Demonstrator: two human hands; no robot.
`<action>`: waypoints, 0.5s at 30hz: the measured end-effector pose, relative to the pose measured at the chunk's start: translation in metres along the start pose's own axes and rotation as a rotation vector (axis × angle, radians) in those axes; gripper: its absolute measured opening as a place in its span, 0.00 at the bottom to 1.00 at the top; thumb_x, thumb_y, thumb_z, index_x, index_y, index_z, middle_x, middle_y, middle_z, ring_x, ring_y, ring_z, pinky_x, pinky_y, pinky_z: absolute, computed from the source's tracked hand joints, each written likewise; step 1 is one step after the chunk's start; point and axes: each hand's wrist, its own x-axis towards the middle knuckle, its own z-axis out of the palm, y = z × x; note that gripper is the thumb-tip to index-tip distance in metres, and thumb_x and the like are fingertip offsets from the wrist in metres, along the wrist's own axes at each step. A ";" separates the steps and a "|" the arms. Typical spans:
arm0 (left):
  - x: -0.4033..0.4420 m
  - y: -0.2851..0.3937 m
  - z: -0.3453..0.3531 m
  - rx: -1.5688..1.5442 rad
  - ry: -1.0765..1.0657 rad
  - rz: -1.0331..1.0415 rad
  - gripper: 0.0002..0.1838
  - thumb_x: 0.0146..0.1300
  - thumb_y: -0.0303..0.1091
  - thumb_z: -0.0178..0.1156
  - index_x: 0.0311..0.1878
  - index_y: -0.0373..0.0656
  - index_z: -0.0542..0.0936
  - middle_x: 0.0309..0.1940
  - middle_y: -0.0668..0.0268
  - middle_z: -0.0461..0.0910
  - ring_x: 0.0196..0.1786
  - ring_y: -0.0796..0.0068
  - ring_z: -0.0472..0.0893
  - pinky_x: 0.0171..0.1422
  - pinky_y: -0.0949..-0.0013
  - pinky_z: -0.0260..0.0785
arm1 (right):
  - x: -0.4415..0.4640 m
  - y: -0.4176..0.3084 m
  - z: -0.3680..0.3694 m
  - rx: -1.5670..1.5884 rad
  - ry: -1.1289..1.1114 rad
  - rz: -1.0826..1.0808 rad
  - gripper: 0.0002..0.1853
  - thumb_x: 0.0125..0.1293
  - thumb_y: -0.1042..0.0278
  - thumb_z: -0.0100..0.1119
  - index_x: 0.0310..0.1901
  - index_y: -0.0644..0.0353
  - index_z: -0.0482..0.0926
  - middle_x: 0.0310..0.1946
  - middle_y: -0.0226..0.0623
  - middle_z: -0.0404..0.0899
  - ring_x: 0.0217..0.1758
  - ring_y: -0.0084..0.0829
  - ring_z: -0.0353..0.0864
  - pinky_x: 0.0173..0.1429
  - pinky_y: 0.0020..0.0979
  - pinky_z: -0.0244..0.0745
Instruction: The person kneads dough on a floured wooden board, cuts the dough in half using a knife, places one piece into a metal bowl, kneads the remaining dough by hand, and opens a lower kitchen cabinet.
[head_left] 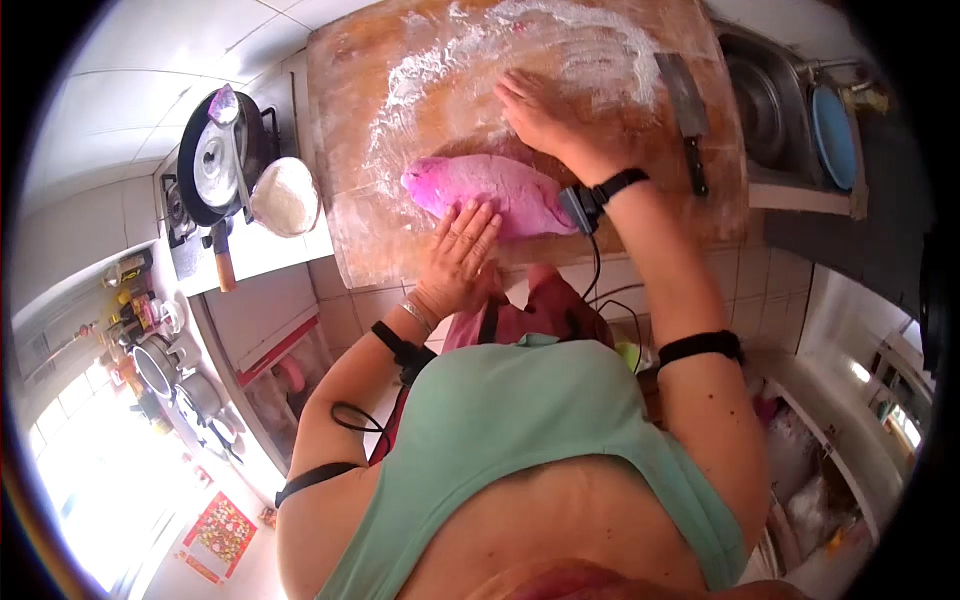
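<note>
A long lump of pink-purple dough (pixel 500 188) lies on a floured wooden board (pixel 340 120). My left hand (pixel 466 245) rests at the dough's near edge, its fingers stretched out flat and touching it. Beyond the dough, my right hand (pixel 537 115) reaches across the board with its fingers extended, holding nothing that I can see. White flour (pixel 430 75) is spread in a rough arc over the far part of the board. To the right of my right hand lies a cleaver (pixel 686 110), its dark handle toward me.
On the left, a black pan (pixel 200 130) with a lid sits on the stove beside a bowl of white flour (pixel 285 197). At the right are a metal sink (pixel 757 105) and a blue basin (pixel 832 135). A cable (pixel 597 270) hangs from my right wrist strap.
</note>
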 end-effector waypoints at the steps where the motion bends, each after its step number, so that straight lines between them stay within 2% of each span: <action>1: -0.002 -0.002 0.000 0.002 -0.009 0.011 0.43 0.62 0.36 0.69 0.81 0.38 0.69 0.82 0.49 0.65 0.86 0.44 0.62 0.90 0.39 0.48 | 0.001 0.003 0.004 -0.119 -0.012 -0.095 0.23 0.81 0.62 0.53 0.70 0.66 0.77 0.75 0.51 0.74 0.79 0.50 0.72 0.82 0.48 0.67; 2: -0.004 -0.004 0.001 0.008 -0.008 0.016 0.43 0.61 0.37 0.70 0.80 0.37 0.69 0.82 0.49 0.66 0.86 0.44 0.62 0.90 0.39 0.48 | -0.001 0.005 0.006 -0.242 -0.025 -0.194 0.22 0.81 0.62 0.52 0.68 0.65 0.79 0.72 0.52 0.77 0.75 0.49 0.76 0.78 0.48 0.72; 3: -0.007 -0.004 0.001 -0.005 -0.019 0.014 0.43 0.61 0.37 0.70 0.80 0.37 0.69 0.82 0.49 0.66 0.86 0.44 0.62 0.90 0.39 0.48 | -0.003 -0.003 -0.006 -0.237 -0.037 -0.182 0.22 0.81 0.62 0.52 0.68 0.65 0.79 0.72 0.52 0.77 0.75 0.49 0.76 0.78 0.48 0.72; 5: -0.008 -0.005 -0.003 0.018 -0.008 0.017 0.42 0.62 0.36 0.69 0.80 0.38 0.69 0.82 0.49 0.66 0.86 0.44 0.62 0.90 0.39 0.49 | 0.001 -0.028 -0.045 0.114 -0.641 0.103 0.20 0.82 0.60 0.51 0.66 0.61 0.80 0.66 0.52 0.83 0.64 0.49 0.85 0.67 0.50 0.81; 6: -0.010 -0.008 -0.001 0.030 -0.011 0.028 0.41 0.63 0.35 0.69 0.80 0.38 0.70 0.82 0.49 0.66 0.85 0.44 0.63 0.90 0.40 0.50 | -0.021 -0.023 -0.040 0.236 -0.385 -0.025 0.19 0.82 0.59 0.52 0.64 0.59 0.81 0.60 0.53 0.85 0.54 0.49 0.90 0.57 0.52 0.84; 7: -0.009 -0.012 -0.001 0.026 -0.007 0.035 0.41 0.63 0.35 0.69 0.80 0.38 0.70 0.82 0.49 0.66 0.85 0.44 0.63 0.90 0.40 0.50 | -0.030 -0.030 -0.051 0.228 -0.384 -0.021 0.19 0.82 0.59 0.52 0.64 0.59 0.81 0.60 0.53 0.85 0.54 0.49 0.90 0.57 0.52 0.84; 9: -0.009 -0.017 0.000 0.081 -0.007 0.063 0.42 0.65 0.38 0.69 0.81 0.38 0.68 0.83 0.49 0.65 0.86 0.44 0.62 0.90 0.38 0.48 | -0.051 -0.059 -0.074 0.338 -0.052 0.076 0.21 0.82 0.57 0.53 0.67 0.61 0.79 0.63 0.56 0.83 0.59 0.52 0.86 0.63 0.50 0.82; 10: -0.008 -0.020 0.003 0.076 -0.007 0.062 0.42 0.65 0.38 0.69 0.81 0.38 0.68 0.83 0.49 0.65 0.86 0.44 0.62 0.90 0.38 0.48 | -0.064 -0.076 -0.079 0.336 -0.057 0.078 0.21 0.82 0.57 0.53 0.67 0.61 0.79 0.63 0.56 0.83 0.59 0.52 0.86 0.63 0.50 0.82; 12: -0.001 -0.028 0.008 0.134 -0.036 0.043 0.44 0.65 0.43 0.69 0.82 0.40 0.65 0.84 0.49 0.62 0.87 0.44 0.59 0.90 0.34 0.44 | -0.091 -0.112 -0.087 0.289 0.096 0.180 0.26 0.81 0.57 0.54 0.71 0.66 0.75 0.69 0.60 0.77 0.70 0.56 0.78 0.74 0.55 0.72; 13: 0.001 -0.032 0.009 0.134 -0.037 0.049 0.44 0.65 0.43 0.69 0.82 0.40 0.65 0.84 0.49 0.62 0.87 0.44 0.59 0.90 0.34 0.44 | -0.105 -0.131 -0.091 0.287 0.100 0.184 0.26 0.81 0.57 0.54 0.71 0.66 0.75 0.69 0.60 0.77 0.70 0.56 0.78 0.74 0.55 0.72; 15: 0.013 -0.041 0.014 0.071 -0.038 0.033 0.46 0.66 0.47 0.68 0.83 0.41 0.64 0.85 0.50 0.60 0.87 0.43 0.57 0.89 0.30 0.41 | -0.129 -0.155 -0.094 0.088 0.015 0.087 0.31 0.78 0.56 0.55 0.74 0.70 0.70 0.75 0.60 0.70 0.79 0.60 0.67 0.81 0.64 0.58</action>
